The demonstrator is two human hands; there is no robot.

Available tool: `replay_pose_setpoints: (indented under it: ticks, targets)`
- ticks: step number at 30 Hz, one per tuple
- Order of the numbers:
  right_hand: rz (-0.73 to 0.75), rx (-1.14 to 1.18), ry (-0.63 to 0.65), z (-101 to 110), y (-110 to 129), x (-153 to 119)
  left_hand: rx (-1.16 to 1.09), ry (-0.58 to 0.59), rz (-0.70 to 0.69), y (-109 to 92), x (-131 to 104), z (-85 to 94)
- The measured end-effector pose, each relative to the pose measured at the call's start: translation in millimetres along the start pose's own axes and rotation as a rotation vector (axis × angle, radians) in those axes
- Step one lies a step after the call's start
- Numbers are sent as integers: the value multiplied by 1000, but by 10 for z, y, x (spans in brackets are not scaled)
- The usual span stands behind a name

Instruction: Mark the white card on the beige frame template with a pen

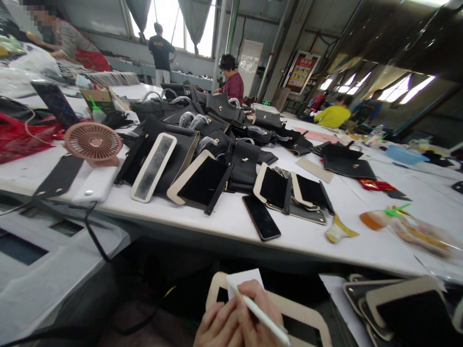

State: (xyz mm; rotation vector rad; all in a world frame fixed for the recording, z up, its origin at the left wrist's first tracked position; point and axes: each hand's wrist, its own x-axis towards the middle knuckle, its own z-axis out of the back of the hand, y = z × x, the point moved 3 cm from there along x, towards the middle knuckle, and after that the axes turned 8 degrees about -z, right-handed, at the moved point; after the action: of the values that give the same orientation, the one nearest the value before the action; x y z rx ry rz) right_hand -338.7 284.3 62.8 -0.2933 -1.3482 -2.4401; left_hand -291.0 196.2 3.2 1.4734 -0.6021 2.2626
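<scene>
A beige-bordered black panel (306, 311) lies below the front edge of the table (231, 219), with a white card (251, 277) placed over its border. Were the card not held flat, it could be shifted by pressure from the white pen-shaped tool (261, 312), and the border marred. The tool is gripped in the closed right hand (263, 300); the left hand (219, 326) is bent alongside, its hold hidden. Black handbags (244, 166) are spread beyond.

Left hand (221, 326): half-curled | right hand (261, 308): pinching | both: close together, low
</scene>
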Motion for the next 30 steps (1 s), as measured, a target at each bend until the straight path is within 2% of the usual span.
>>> replay_pose_setpoints:
  ticks: [15,20,24,26,28,30]
  targets:
    - [-8,14,46,16,-5,10,-9,-24,19,-11,35,-1]
    - [-74,20,61,40,-13,-2,5,-3,17,5,40,37]
    - [-115,5,7,74,-19,-3,37,123,-82,19,86,42]
    - [-107,-8,-2,81,-4,4,44,72,-76,24,100,27]
    - [-96,-21,0,82,19,13,47,-64,-39,21,94,20]
    - [-87,-29,2,80,44,20,31,-76,-27,5,76,-9]
